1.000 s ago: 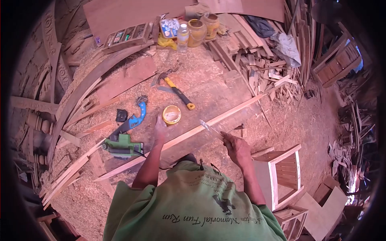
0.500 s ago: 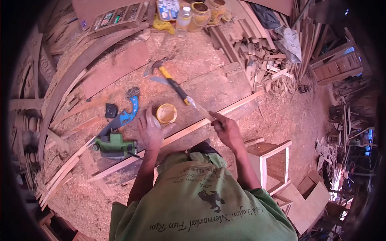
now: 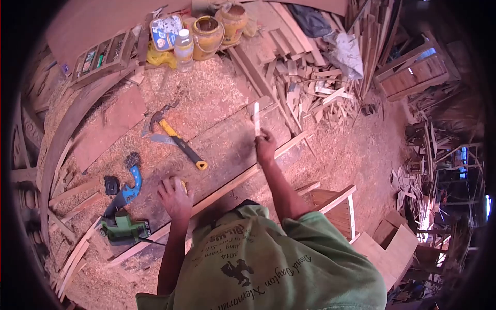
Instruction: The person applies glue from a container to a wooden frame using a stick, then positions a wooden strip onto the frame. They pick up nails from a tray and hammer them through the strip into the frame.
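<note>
My right hand (image 3: 265, 146) grips the lower end of a thin pale stick (image 3: 257, 118), held upright over the sawdust-covered bench. My left hand (image 3: 176, 198) is wrapped over a small yellow cup (image 3: 183, 184), and only a bit of its rim shows. A long wooden strip (image 3: 222, 190) runs diagonally past both hands. Between the hands and farther forward lies a hammer (image 3: 182, 144) with a yellow and black handle. A blue-handled saw (image 3: 129, 190) and a green power planer (image 3: 124, 229) rest left of my left hand.
Yellow buckets (image 3: 208, 39), a clear bottle (image 3: 184, 49) and a wooden tray of small items (image 3: 103, 58) stand at the far edge. Scrap wood (image 3: 310, 85) is heaped at the far right. A wooden frame piece (image 3: 330, 201) stands right of my right arm.
My right hand has raised the stick from beside the hammer's handle to upright. My left hand has moved from beside the cup onto it. The view has shifted, moving the bench items leftward.
</note>
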`<act>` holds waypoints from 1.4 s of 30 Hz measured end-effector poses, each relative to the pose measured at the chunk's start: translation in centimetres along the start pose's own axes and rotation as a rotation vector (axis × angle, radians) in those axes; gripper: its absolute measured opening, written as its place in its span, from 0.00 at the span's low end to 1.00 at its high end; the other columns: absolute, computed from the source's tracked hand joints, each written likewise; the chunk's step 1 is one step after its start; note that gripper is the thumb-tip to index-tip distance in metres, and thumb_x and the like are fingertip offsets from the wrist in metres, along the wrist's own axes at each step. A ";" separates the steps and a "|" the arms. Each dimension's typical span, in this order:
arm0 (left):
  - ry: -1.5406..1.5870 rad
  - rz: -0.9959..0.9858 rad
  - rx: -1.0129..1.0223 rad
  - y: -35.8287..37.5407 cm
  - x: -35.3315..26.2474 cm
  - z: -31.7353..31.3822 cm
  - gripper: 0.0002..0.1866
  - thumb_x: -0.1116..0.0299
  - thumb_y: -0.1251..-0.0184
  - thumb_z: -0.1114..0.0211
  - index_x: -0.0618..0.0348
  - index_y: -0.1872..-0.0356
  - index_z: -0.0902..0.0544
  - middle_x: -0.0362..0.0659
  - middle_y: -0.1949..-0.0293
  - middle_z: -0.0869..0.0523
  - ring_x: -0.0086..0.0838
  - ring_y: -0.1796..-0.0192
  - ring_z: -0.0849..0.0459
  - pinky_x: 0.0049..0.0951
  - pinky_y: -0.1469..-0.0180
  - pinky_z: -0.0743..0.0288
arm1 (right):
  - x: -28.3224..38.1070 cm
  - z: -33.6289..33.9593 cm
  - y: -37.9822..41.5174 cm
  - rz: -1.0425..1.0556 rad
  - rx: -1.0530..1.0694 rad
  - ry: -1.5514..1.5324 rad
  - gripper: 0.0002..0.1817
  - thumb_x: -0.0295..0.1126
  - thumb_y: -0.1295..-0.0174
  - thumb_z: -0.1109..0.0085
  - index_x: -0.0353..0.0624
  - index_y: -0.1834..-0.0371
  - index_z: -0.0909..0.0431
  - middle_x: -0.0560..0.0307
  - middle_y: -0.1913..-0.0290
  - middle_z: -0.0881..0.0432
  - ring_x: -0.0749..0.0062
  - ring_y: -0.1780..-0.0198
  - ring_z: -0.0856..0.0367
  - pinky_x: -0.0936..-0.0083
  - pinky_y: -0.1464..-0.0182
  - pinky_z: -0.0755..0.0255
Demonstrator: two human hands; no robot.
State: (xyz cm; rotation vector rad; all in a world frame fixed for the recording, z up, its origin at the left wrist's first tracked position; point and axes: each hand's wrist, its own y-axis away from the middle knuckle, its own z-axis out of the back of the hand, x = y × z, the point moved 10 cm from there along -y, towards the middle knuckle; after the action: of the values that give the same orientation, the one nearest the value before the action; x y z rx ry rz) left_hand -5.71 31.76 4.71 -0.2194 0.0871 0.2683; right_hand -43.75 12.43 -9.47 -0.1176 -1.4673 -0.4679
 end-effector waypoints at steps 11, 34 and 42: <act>-0.002 -0.022 0.030 -0.9 -0.4 0.3 0.28 0.50 0.36 0.24 0.61 0.45 0.18 0.54 0.43 0.18 0.57 0.37 0.21 0.59 0.36 0.27 | -0.6 -3.2 -8.5 -0.032 0.053 -0.260 0.13 0.21 0.27 0.40 0.35 0.42 0.20 0.59 0.63 0.17 0.81 0.69 0.23 0.80 0.68 0.27; 0.175 -0.030 0.065 0.4 0.6 -1.4 0.25 0.56 0.37 0.26 0.54 0.41 0.15 0.53 0.36 0.20 0.52 0.30 0.24 0.61 0.28 0.30 | 36.2 -36.8 -18.2 0.918 0.316 0.568 0.27 0.46 0.28 0.31 0.32 0.38 0.14 0.38 0.50 0.08 0.48 0.50 0.09 0.58 0.43 0.19; 0.148 -0.016 0.032 0.5 0.8 -1.0 0.28 0.50 0.33 0.28 0.50 0.35 0.16 0.49 0.33 0.19 0.49 0.29 0.24 0.58 0.22 0.34 | 9.4 -25.8 14.1 0.763 1.073 0.729 0.12 0.28 0.24 0.37 0.37 0.43 0.12 0.38 0.53 0.09 0.39 0.48 0.10 0.54 0.43 0.17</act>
State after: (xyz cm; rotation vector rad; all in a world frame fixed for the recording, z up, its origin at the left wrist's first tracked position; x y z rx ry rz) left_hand -5.13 32.25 3.53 -0.2077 0.2356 0.2341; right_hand -14.32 13.79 -0.43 0.3181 -0.6996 0.8442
